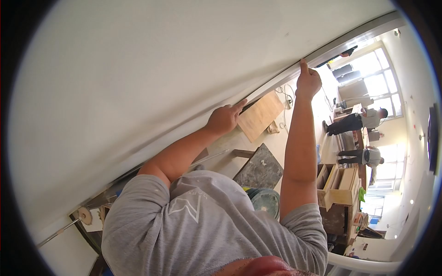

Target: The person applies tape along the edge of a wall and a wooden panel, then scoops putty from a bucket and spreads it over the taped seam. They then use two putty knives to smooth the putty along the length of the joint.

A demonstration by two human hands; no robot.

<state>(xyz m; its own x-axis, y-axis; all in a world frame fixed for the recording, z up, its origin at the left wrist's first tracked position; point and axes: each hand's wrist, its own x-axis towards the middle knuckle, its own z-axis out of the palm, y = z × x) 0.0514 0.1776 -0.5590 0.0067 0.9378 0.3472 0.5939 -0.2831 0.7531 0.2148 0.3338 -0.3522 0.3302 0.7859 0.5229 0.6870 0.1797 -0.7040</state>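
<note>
A long white strip (280, 79) runs diagonally along the edge of a broad pale surface (152, 60). My left hand (225, 118) is at the lower part of this strip, its index finger stretched out against it and the other fingers partly bent. Farther up, my right hand (308, 83) has one digit raised onto the strip and the rest curled below its edge. Both arms reach up and away from my grey shirt. Any part of the fingers behind the strip is hidden.
A wooden board (261, 116) and a dark square-topped stool (261, 168) stand beyond my arms. A round greenish lid (264, 202) is near my body. Wooden drawers (340, 184) sit to the right. Two people (357, 122) stand farther off by the windows.
</note>
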